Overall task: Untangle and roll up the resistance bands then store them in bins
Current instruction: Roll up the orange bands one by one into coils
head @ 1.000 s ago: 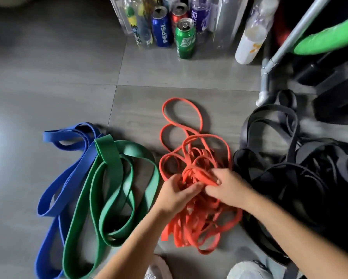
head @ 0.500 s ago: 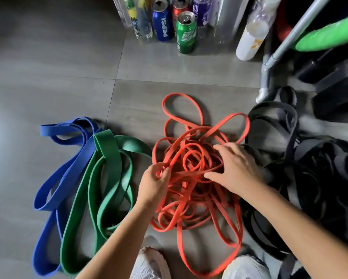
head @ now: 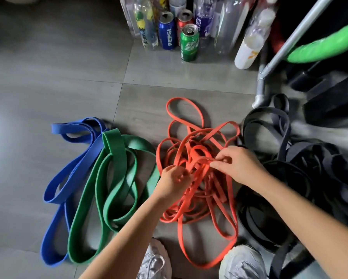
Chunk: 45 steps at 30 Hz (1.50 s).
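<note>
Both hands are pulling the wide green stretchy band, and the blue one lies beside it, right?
Not quite. In the head view the left hand and right hand grip the tangled orange rubber bands, not the green one. The wide green rubber band lies untouched beside the blue rubber band.

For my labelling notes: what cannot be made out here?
Head view:
Middle of the orange bands: covered by the left hand and right hand.
Black bands: dark, cut by the right edge; number unclear.
Bottles: tops cut by the top edge.
Bins: none in view.
</note>
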Each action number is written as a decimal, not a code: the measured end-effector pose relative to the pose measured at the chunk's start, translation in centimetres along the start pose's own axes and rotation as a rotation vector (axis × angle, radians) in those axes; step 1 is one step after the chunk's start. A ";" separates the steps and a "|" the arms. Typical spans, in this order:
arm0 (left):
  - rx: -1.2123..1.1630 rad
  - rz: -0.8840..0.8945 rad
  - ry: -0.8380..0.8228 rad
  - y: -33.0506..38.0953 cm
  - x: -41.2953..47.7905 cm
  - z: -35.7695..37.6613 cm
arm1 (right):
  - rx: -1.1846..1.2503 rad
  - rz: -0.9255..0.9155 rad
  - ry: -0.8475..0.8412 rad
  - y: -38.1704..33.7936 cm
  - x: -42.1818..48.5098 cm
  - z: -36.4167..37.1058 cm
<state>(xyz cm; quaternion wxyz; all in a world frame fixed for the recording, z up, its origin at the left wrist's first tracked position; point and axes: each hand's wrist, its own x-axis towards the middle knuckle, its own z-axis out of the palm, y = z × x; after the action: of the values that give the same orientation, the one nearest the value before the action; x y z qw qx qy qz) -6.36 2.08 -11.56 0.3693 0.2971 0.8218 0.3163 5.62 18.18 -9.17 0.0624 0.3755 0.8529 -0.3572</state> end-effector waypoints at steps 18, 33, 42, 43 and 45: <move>0.062 0.171 -0.088 19.8 -13.5 -14.8 | 0.002 -0.169 0.200 -12.3 -14.5 -15.0; -0.513 0.372 0.059 25.7 -25.4 -17.1 | 0.363 -0.366 0.029 -20.0 -21.9 -15.9; -0.162 0.095 -0.064 20.7 -18.4 -18.0 | -0.223 -0.070 -0.281 -14.9 -15.7 -14.5; -0.157 0.057 -0.066 19.5 -17.1 -17.4 | -0.247 -0.061 -0.261 -13.8 -14.6 -14.6; -0.120 -0.026 -0.062 16.8 -14.2 -15.8 | -0.234 -0.041 -0.232 -11.4 -12.4 -13.9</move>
<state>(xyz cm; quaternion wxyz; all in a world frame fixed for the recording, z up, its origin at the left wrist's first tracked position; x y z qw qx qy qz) -6.84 -2.46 15.16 0.4158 0.2736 0.7933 0.3508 8.87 14.61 12.16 0.1963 0.3043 0.8833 -0.2977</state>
